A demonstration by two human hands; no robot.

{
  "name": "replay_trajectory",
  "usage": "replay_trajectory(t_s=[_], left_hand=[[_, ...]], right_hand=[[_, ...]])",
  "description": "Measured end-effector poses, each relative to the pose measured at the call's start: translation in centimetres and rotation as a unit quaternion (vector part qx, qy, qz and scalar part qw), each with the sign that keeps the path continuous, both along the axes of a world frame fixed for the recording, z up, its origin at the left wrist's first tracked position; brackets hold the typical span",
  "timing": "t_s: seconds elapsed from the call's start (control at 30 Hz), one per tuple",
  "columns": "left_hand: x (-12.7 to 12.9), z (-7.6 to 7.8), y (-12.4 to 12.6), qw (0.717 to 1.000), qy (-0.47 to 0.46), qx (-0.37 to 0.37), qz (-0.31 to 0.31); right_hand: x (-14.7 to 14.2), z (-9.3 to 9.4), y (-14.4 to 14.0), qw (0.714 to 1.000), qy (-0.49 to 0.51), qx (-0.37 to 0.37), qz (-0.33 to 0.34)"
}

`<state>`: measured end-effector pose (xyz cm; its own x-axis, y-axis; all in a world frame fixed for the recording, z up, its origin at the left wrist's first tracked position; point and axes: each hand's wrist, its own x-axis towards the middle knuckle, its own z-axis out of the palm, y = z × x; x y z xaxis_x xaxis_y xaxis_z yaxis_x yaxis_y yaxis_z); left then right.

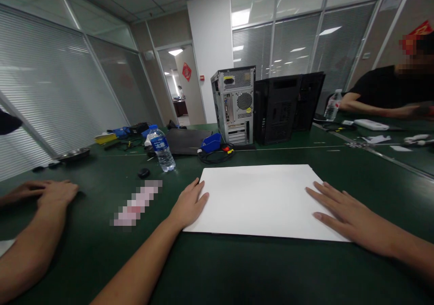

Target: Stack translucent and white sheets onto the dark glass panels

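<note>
Fingers of both hands flat on blank white sheet (pixel 261 201); bottle label (pixel 161 145) perhaps unreadable.

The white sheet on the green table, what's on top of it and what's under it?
Both hands lie flat on the white sheet: the left hand at its left edge, the right hand near its right corner. Under it, only the green table shows around the edges; anything beneath is covered.

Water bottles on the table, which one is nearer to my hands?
The blue-labelled water bottle, standing just beyond your left hand. The other bottle stands far off at the right, by the seated person.
</note>
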<state>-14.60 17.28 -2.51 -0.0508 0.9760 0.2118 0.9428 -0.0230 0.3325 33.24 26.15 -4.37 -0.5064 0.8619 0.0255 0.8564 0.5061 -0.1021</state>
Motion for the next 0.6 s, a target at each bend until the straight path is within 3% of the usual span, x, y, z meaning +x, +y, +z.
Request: replay_trajectory(t_s=[0.27,0.43,0.6], left_hand=[[0.5,0.3,-0.3,0.999,0.032,-0.017,-0.005],[0.8,0.4,-0.6,1.000,0.017,-0.002,-0.008],[0.9,0.3,-0.6,1.000,0.023,-0.001,-0.020]], right_hand=[[0.2,-0.2,0.2,0.999,0.022,-0.014,-0.028],[-0.2,0.3,1.3,0.988,0.074,-0.036,-0.132],[-0.3,2.4,5.1,0.964,0.112,-0.038,-0.237]])
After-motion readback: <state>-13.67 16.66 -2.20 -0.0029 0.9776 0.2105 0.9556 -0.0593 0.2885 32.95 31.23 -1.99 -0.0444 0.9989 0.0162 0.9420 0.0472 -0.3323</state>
